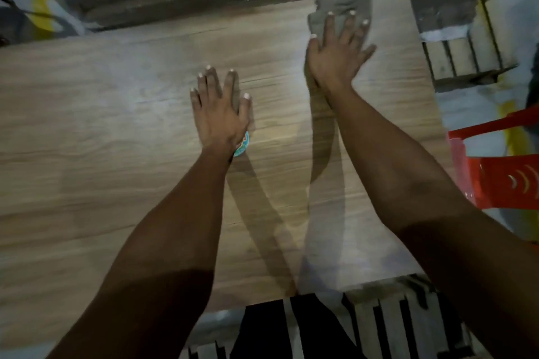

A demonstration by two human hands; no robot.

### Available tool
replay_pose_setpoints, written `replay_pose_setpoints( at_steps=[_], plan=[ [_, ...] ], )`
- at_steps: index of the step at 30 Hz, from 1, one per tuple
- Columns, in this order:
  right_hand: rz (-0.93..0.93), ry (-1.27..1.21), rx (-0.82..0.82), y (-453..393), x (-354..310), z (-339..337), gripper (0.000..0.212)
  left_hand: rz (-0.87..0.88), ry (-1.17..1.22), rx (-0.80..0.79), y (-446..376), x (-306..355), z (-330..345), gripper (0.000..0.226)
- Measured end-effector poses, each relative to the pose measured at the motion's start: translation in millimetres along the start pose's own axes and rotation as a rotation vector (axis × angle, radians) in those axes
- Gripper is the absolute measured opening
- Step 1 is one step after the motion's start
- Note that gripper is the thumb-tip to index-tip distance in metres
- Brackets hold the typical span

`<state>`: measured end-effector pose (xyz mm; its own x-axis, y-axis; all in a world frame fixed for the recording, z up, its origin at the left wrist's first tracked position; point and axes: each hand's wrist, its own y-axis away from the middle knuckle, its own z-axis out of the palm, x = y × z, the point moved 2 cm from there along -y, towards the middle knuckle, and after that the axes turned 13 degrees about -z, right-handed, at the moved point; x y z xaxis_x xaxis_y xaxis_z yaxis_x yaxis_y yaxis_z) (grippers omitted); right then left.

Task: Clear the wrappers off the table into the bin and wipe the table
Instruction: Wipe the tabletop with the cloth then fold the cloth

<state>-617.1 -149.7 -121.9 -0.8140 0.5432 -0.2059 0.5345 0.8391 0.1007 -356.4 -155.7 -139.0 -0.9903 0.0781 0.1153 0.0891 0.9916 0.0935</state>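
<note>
The right hand (338, 49) lies flat with fingers spread, pressing a grey cloth (338, 13) onto the wooden table (102, 131) near its far right corner. The cloth almost reaches the far edge, and the right edge is just beside it — little room there. The left hand (220, 108) rests flat and loose on the middle of the table, holding nothing. A small blue-green thing (242, 145) peeks out from under its wrist — mostly hidden, so I cannot tell if it is a wrapper. The table's left side has lots of open wood. A red chair (501, 175) stands by the right edge, cut off. The picture is dim and blurry.
</note>
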Motion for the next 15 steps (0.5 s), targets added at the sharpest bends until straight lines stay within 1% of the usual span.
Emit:
replay_pose_setpoints(
  at_steps=[2, 3, 5, 6, 7, 10, 11, 12, 13, 15],
  plan=[
    [-0.219, 0.033, -0.038, 11.5, -34.2, 11.3, 0.067, -0.001, -0.004, -0.004, -2.0, -0.1, 0.4, 0.063],
    [-0.297, 0.044, -0.057, 16.2, -45.8, 15.8, 0.066, -0.004, 0.000, -0.009, -1.8, 0.1, -0.2, 0.063],
    [-0.362, 0.057, -0.093, 17.9, -51.2, 18.7, 0.066, -0.009, 0.015, -0.008, 2.7, -2.4, -0.1, 0.063],
    [-0.342, 0.064, -0.090, 14.0, -46.2, 17.6, 0.066, -0.008, 0.017, -0.001, 5.0, -3.1, 0.1, 0.063],
    [-0.281, 0.069, -0.069, 7.4, -38.6, 14.6, 0.067, -0.004, 0.016, 0.003, 5.7, -1.7, 0.5, 0.064],
    [0.014, 0.020, -0.004, -16.1, -26.3, 1.2, 0.067, 0.001, 0.007, -0.007, 1.5, 7.2, -2.4, 0.064],
    [0.071, 0.003, 0.003, -19.7, -31.8, 1.5, 0.067, 0.001, 0.007, -0.009, 0.0, 8.5, -3.0, 0.064],
    [0.076, -0.009, 0.003, -18.7, -42.8, 4.0, 0.067, 0.002, 0.008, -0.009, -1.2, 7.8, -3.4, 0.063],
    [0.029, -0.019, -0.003, -12.9, -57.6, 8.8, 0.067, 0.002, 0.008, -0.006, -1.7, 5.4, -3.3, 0.063],
    [-0.185, 0.001, -0.032, 8.8, -87.7, 23.2, 0.067, -0.007, 0.015, 0.007, -1.8, -0.9, -1.4, 0.062]
  ],
)
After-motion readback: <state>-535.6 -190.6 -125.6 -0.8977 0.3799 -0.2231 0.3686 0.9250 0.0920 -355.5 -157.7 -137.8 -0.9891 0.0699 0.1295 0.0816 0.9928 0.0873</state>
